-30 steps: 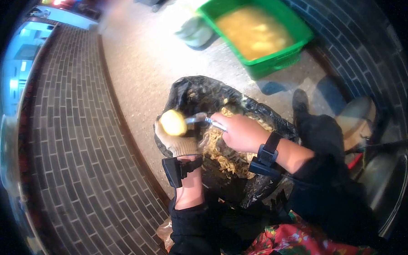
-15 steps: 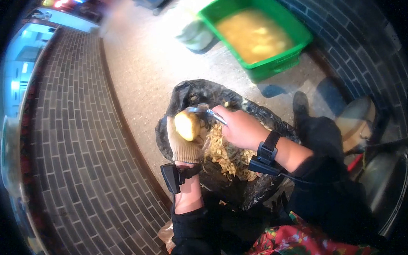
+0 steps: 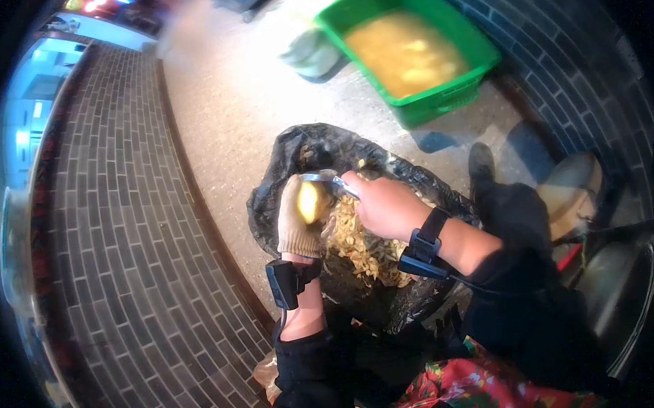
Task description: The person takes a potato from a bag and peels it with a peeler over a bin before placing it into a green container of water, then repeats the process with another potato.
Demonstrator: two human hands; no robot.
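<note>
Over peelings (image 3: 360,250) on black plastic (image 3: 287,156), gloved left hand (image 3: 291,214) clasped a potato (image 3: 309,202), right hand (image 3: 388,206), at its three o'clock, gripped a peeler (image 3: 345,186).

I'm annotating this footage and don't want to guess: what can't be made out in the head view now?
In the head view:
Left hand: most of its fingers are hidden by the potato.
Peeler: its grip is covered by the right hand.
Yellow pieces in the green tub: too blurred to count.
White bag beside it: glare and blur hide any contents.
Floral fabric: cut off by the bottom edge.
</note>
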